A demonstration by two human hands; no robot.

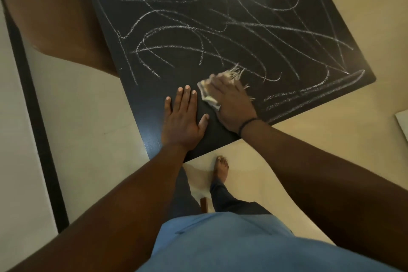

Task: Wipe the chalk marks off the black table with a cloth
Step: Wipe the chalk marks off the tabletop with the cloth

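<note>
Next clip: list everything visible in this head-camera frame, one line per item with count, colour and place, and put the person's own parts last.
Square black table: one, black, centre and top, seen corner-on.
White chalk scribbles: many looping lines, white, across most of the tabletop; the near corner by the hands looks bare.
Frayed pale cloth: one, off-white with loose threads, under the right hand on the table.
Brown chair: one, brown, upper left beside the table.
Tiled floor: cream, around the table.
Thin black wristband: one, on the right wrist.
Left hand: flat, palm down on the near corner.
Right hand: pressing the cloth.
Bare foot: one, on the floor below the corner.
</note>
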